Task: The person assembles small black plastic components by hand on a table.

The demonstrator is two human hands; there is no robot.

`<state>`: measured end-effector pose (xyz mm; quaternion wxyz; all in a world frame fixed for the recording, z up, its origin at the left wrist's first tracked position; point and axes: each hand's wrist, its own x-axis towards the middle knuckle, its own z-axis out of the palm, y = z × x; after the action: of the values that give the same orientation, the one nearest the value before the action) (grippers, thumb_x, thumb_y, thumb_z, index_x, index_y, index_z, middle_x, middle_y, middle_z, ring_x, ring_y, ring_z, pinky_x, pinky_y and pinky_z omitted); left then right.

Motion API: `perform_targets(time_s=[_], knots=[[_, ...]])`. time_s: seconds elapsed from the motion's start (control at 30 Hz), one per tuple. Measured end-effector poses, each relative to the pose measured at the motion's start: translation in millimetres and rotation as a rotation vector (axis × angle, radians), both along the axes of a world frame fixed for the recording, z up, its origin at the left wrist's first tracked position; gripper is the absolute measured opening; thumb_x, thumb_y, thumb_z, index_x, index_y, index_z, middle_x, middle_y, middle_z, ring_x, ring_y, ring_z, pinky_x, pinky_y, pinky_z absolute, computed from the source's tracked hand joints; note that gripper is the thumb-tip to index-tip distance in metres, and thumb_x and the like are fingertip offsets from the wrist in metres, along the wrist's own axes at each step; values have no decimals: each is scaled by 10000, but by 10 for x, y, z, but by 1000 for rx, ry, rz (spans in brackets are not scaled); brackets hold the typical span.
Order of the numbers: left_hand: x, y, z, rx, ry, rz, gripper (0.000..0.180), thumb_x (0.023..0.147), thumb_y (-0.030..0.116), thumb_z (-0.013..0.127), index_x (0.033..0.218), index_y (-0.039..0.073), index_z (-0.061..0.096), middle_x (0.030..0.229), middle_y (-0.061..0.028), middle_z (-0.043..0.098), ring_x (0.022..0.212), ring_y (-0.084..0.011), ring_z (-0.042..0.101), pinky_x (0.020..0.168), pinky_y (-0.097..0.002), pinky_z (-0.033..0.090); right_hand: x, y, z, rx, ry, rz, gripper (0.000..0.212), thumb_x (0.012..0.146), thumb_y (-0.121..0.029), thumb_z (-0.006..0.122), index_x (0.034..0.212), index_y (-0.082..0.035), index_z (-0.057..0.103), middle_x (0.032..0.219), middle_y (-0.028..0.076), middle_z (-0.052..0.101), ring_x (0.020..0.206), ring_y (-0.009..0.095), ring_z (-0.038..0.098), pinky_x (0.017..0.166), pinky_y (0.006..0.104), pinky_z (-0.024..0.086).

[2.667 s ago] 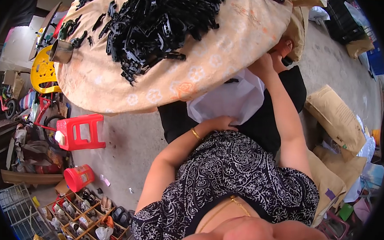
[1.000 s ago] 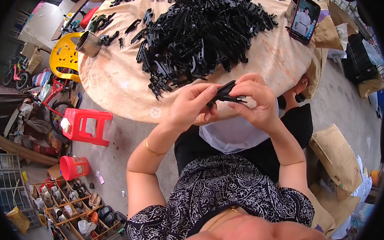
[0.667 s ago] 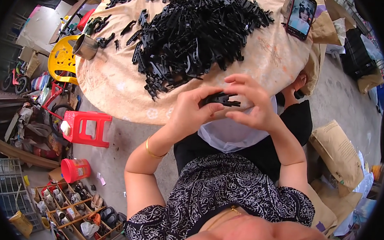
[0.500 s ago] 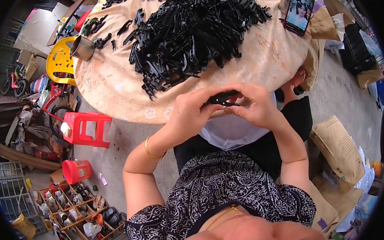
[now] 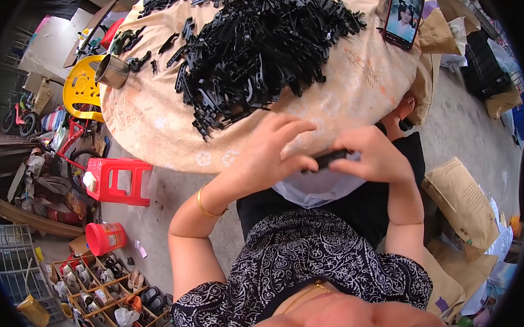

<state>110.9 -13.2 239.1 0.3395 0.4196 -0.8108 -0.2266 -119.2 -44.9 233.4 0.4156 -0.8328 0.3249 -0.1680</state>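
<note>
My left hand (image 5: 271,155) and my right hand (image 5: 375,155) meet over my lap, at the near edge of a round table (image 5: 156,127) covered with a beige cloth. Between the fingertips of both hands is a small black plastic part (image 5: 328,160). A large heap of similar black plastic parts (image 5: 257,43) lies on the table just beyond my hands. Under my hands a white plastic bag (image 5: 317,188) rests on my lap. A gold bangle circles my left wrist.
A phone (image 5: 403,17) with a lit screen leans at the table's far right. A metal cup (image 5: 111,71) stands at its left edge. Beside the table are a yellow chair (image 5: 83,89), a red stool (image 5: 117,180), a red bucket (image 5: 104,238) and brown paper sacks (image 5: 460,202).
My hands came up from my lap to the table edge and took hold of a black part; they have since turned it and lowered it slightly toward the white bag.
</note>
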Motion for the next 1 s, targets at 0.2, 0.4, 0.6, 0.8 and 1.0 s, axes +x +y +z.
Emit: perform_targets(time_s=[0.2, 0.4, 0.6, 0.8, 1.0], knots=[[289, -412, -15, -358, -422, 528, 277, 692, 212, 748, 814, 33, 575, 766, -90, 535, 779, -278, 516, 679, -352, 442, -67, -8, -89, -343, -29, 73, 293, 697, -220, 738, 907, -43, 636, 841, 103, 625, 802, 302, 598, 693, 365, 475], [398, -484, -23, -199, -376, 441, 352, 696, 130, 732, 1001, 6, 606, 770, -121, 581, 721, -276, 559, 653, -347, 458, 481, -353, -250, -667, -172, -283, 298, 738, -226, 704, 987, -83, 625, 897, 96, 599, 832, 282, 585, 686, 372, 475], [624, -349, 47, 32, -45, 482, 298, 761, 69, 671, 1041, -17, 622, 724, -126, 591, 597, -222, 551, 579, -322, 460, 628, -833, -154, -868, -159, -389, 366, 753, -211, 690, 1083, -82, 597, 930, 100, 585, 872, 297, 572, 733, 377, 475], [731, -166, -13, 325, 626, 486, 272, 974, 144, 430, 1178, 26, 565, 769, -34, 584, 563, -67, 532, 477, -191, 445, 520, -945, -287, -685, -21, -319, 293, 751, -144, 674, 1014, -30, 614, 901, 127, 610, 817, 324, 589, 744, 387, 480], [557, -150, -191, 710, 1068, 230, 339, 975, 250, 439, 1162, -12, 548, 815, -63, 597, 601, -108, 584, 497, -234, 500, 485, -909, -278, -762, -199, -519, 155, 755, -121, 668, 886, -41, 649, 799, 108, 613, 745, 307, 598, 665, 387, 481]])
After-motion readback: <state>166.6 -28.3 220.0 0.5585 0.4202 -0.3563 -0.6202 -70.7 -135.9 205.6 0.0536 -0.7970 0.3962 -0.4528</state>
